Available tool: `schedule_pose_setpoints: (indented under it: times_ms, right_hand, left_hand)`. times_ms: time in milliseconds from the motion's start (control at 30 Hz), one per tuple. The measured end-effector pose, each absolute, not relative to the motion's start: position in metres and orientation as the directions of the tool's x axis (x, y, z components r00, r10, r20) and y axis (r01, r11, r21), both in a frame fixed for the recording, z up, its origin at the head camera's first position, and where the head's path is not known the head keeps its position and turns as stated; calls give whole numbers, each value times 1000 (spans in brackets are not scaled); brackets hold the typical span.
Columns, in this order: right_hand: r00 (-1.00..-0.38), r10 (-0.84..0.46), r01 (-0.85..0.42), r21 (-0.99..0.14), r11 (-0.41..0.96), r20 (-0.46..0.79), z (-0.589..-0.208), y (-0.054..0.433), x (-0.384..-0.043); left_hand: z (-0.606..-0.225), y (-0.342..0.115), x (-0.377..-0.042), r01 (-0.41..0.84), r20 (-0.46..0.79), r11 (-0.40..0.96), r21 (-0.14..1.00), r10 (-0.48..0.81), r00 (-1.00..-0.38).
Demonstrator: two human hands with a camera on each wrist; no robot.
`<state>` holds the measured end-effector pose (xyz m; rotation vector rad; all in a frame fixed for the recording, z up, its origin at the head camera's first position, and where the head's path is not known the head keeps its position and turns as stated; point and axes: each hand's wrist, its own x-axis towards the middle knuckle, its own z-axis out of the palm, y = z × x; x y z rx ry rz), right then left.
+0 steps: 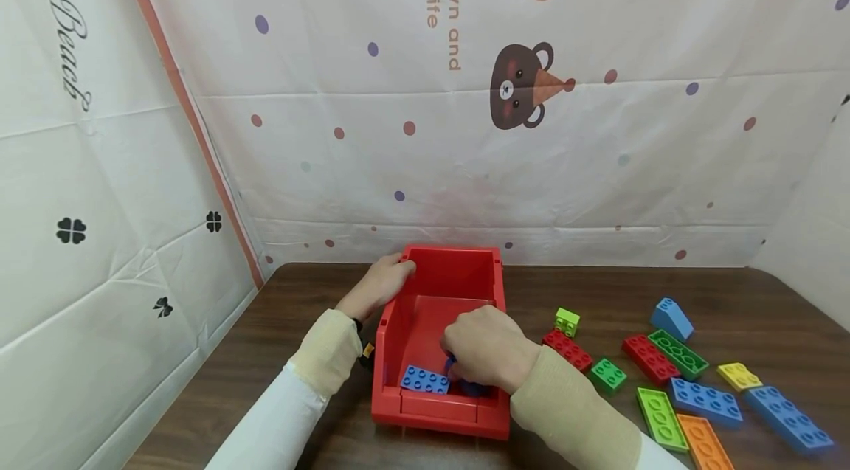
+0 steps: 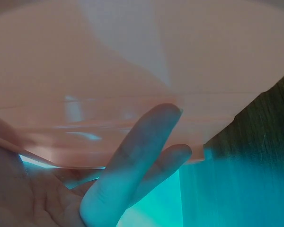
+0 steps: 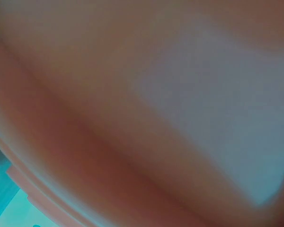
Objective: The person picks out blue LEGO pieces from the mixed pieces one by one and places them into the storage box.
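Observation:
A red open-topped bin (image 1: 434, 322) sits on the table in the head view. My left hand (image 1: 381, 282) holds its left rim near the back, thumb over the edge. In the left wrist view, the fingers (image 2: 137, 161) lie along the outside of the bin's wall. Inside the bin, my right hand (image 1: 488, 344) is curled round a blue building brick (image 1: 451, 364), mostly hidden by the hand. Beside it on the bin's floor lies a blue eight-stud brick (image 1: 425, 380). Something dark blue (image 1: 474, 388) shows under the right hand. The right wrist view is blurred, filled by the bin.
To the right lie several loose bricks, among them a red one (image 1: 567, 350), a green one (image 1: 607, 375), a blue one (image 1: 705, 401) and an orange one (image 1: 704, 443). A brown wooden table (image 1: 319, 293) meets a printed cloth (image 1: 372, 167) at the back.

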<state>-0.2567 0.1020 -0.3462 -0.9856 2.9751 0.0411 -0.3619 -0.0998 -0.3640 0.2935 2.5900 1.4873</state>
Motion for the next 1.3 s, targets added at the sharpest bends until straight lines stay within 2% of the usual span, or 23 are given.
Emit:
schedule_pose_setpoints:
  times_ms: [1300]
  right_hand:
    - [-786, -618, -617, 58, 785, -6, -347, 102, -260]
  left_hand:
    - [-364, -99, -365, 100, -28, 498, 861, 244, -969]
